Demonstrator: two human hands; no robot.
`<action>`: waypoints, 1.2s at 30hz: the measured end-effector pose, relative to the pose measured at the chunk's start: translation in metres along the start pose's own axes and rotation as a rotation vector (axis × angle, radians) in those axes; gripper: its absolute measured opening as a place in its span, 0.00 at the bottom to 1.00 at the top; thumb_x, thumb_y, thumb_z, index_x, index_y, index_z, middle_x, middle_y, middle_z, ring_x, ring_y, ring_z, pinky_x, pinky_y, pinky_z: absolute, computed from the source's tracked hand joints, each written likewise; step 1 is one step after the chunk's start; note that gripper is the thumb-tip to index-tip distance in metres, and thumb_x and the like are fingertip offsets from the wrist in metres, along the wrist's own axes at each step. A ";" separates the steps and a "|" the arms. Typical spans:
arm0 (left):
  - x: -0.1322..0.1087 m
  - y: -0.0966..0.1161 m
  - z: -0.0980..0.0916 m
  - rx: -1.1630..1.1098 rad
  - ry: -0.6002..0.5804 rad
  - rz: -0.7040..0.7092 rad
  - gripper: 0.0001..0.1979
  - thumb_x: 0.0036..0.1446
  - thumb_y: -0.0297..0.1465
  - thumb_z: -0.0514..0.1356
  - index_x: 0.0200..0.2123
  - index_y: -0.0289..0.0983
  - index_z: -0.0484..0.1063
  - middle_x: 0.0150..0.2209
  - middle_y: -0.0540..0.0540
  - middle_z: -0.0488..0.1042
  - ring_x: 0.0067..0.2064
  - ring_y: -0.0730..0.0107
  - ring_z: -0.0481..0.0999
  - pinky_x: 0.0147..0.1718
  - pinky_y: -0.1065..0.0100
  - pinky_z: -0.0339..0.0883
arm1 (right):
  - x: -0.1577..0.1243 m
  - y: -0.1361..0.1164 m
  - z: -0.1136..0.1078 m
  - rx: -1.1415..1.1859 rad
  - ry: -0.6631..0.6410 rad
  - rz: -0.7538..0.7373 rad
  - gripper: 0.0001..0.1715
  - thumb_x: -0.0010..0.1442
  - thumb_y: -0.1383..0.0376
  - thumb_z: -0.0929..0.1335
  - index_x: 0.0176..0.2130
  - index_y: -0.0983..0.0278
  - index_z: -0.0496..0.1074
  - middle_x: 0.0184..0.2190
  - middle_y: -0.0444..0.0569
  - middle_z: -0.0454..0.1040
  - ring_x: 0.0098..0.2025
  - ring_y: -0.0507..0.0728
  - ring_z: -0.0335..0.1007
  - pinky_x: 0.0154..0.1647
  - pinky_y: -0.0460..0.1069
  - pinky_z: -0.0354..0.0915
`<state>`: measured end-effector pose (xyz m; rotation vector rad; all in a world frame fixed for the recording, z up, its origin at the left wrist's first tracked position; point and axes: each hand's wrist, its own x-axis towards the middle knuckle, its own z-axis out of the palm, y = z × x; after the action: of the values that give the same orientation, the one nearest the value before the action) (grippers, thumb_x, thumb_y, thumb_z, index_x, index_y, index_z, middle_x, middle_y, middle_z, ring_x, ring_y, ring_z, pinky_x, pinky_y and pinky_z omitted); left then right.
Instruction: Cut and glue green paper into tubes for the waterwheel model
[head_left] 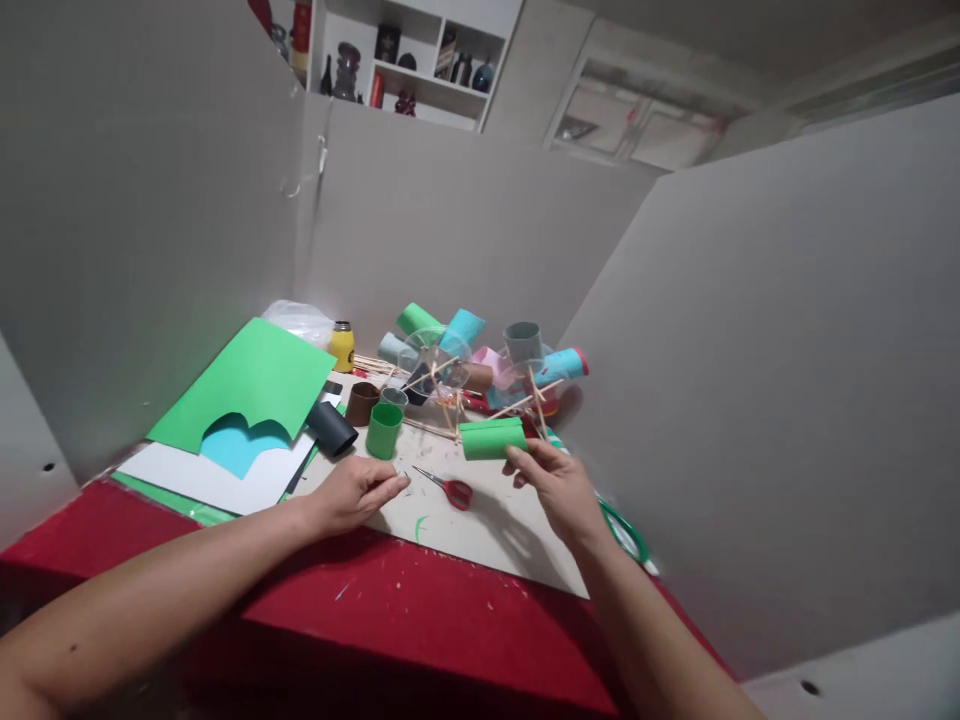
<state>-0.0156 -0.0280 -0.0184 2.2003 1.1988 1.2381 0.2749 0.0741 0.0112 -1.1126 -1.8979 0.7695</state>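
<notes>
My right hand (pixel 553 484) grips one end of a green paper tube (pixel 492 440), held sideways above the white board (pixel 442 530). My left hand (pixel 366 492) is closed near the board's left part, thumb and fingers pressed together; what they hold, if anything, is too small to make out. Between the hands lies a pair of scissors (pixel 454 492) with red handles, its blades toward the left hand. A second green tube (pixel 384 432) stands upright just beyond my left hand. Beside it are a black tube (pixel 332 429) lying tilted and a brown tube (pixel 363 404).
Green (pixel 255 375), white and blue paper sheets lie at the left. Toward the back sit a yellow bottle (pixel 342 346), a plastic bag (pixel 298 322), wooden sticks (pixel 538 402) and several coloured tubes. Grey panels (pixel 465 220) enclose the red-covered table (pixel 360 590).
</notes>
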 end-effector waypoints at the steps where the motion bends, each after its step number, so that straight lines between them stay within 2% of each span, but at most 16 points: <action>1: 0.000 0.002 -0.001 -0.041 0.042 -0.045 0.18 0.65 0.39 0.52 0.25 0.37 0.66 0.22 0.53 0.63 0.25 0.75 0.62 0.27 0.71 0.56 | -0.006 -0.009 0.008 0.058 -0.031 -0.032 0.16 0.69 0.55 0.67 0.44 0.66 0.73 0.37 0.46 0.76 0.33 0.53 0.74 0.36 0.51 0.73; 3: 0.002 0.008 -0.003 -0.123 0.117 -0.134 0.14 0.64 0.41 0.54 0.36 0.37 0.70 0.28 0.51 0.69 0.26 0.75 0.66 0.27 0.71 0.60 | -0.014 -0.025 0.021 0.162 -0.082 -0.082 0.20 0.65 0.50 0.69 0.37 0.65 0.75 0.28 0.45 0.75 0.27 0.52 0.70 0.32 0.49 0.70; 5: 0.003 0.013 -0.004 -0.189 0.162 -0.207 0.16 0.63 0.43 0.56 0.44 0.37 0.70 0.30 0.51 0.71 0.26 0.76 0.68 0.25 0.72 0.62 | -0.018 -0.039 0.032 0.240 -0.119 -0.105 0.23 0.61 0.47 0.71 0.31 0.64 0.76 0.26 0.47 0.76 0.26 0.52 0.69 0.30 0.49 0.69; 9: 0.005 0.019 -0.005 -0.428 0.150 -0.345 0.20 0.56 0.45 0.63 0.42 0.35 0.73 0.25 0.53 0.70 0.24 0.76 0.68 0.25 0.72 0.65 | -0.018 -0.053 0.050 0.318 -0.181 -0.103 0.20 0.59 0.49 0.72 0.30 0.63 0.79 0.25 0.47 0.77 0.23 0.52 0.67 0.25 0.48 0.66; 12: 0.006 0.017 -0.004 -0.705 0.090 -0.438 0.21 0.51 0.45 0.68 0.41 0.34 0.75 0.31 0.50 0.75 0.24 0.77 0.71 0.26 0.71 0.66 | -0.020 -0.053 0.062 0.344 -0.233 -0.088 0.18 0.57 0.51 0.73 0.28 0.62 0.80 0.24 0.45 0.76 0.24 0.52 0.66 0.26 0.47 0.66; 14: 0.006 0.015 -0.003 -0.789 0.044 -0.467 0.22 0.52 0.45 0.68 0.41 0.34 0.76 0.31 0.49 0.76 0.24 0.77 0.73 0.26 0.72 0.65 | -0.023 -0.050 0.069 0.365 -0.273 -0.065 0.16 0.54 0.51 0.75 0.28 0.62 0.81 0.24 0.46 0.77 0.25 0.53 0.68 0.28 0.47 0.67; 18: 0.005 0.013 -0.001 -0.830 0.005 -0.514 0.20 0.53 0.45 0.67 0.39 0.34 0.77 0.24 0.50 0.75 0.23 0.75 0.74 0.25 0.74 0.64 | -0.029 -0.040 0.074 0.440 -0.325 0.034 0.21 0.52 0.47 0.75 0.34 0.62 0.81 0.26 0.47 0.79 0.24 0.54 0.70 0.26 0.47 0.67; 21: 0.003 0.014 0.002 -0.805 -0.025 -0.535 0.18 0.54 0.44 0.67 0.38 0.34 0.78 0.25 0.49 0.75 0.24 0.75 0.75 0.24 0.74 0.65 | -0.032 -0.035 0.073 0.490 -0.315 0.127 0.25 0.55 0.44 0.73 0.35 0.63 0.80 0.18 0.45 0.75 0.18 0.52 0.67 0.21 0.46 0.64; 25: -0.001 0.018 0.005 -0.803 -0.061 -0.545 0.18 0.55 0.43 0.66 0.40 0.34 0.78 0.25 0.49 0.75 0.25 0.73 0.76 0.24 0.73 0.67 | -0.036 -0.034 0.073 0.504 -0.309 0.203 0.23 0.57 0.46 0.72 0.31 0.64 0.78 0.11 0.41 0.68 0.13 0.49 0.59 0.17 0.44 0.58; 28: -0.003 0.020 0.007 -0.809 -0.050 -0.551 0.19 0.56 0.45 0.65 0.40 0.34 0.77 0.26 0.48 0.77 0.24 0.73 0.76 0.23 0.74 0.67 | -0.039 -0.037 0.074 0.489 -0.318 0.210 0.24 0.58 0.46 0.72 0.29 0.64 0.78 0.09 0.41 0.66 0.12 0.49 0.56 0.17 0.44 0.56; 31: -0.003 0.020 0.007 -0.804 -0.040 -0.580 0.22 0.57 0.49 0.63 0.36 0.33 0.76 0.22 0.47 0.76 0.22 0.73 0.75 0.21 0.74 0.65 | -0.041 -0.040 0.074 0.453 -0.301 0.188 0.24 0.58 0.46 0.72 0.25 0.63 0.77 0.10 0.42 0.68 0.13 0.49 0.57 0.17 0.45 0.55; 36: -0.002 0.018 0.004 -0.840 -0.058 -0.612 0.24 0.56 0.52 0.63 0.31 0.35 0.71 0.21 0.46 0.78 0.22 0.73 0.76 0.23 0.74 0.66 | -0.044 -0.047 0.072 0.391 -0.264 0.122 0.28 0.58 0.46 0.72 0.18 0.62 0.73 0.11 0.44 0.69 0.15 0.51 0.60 0.18 0.46 0.59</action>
<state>-0.0031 -0.0395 -0.0100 1.1402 0.9586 1.1041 0.2073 0.0063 -0.0015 -0.9185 -1.7924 1.3476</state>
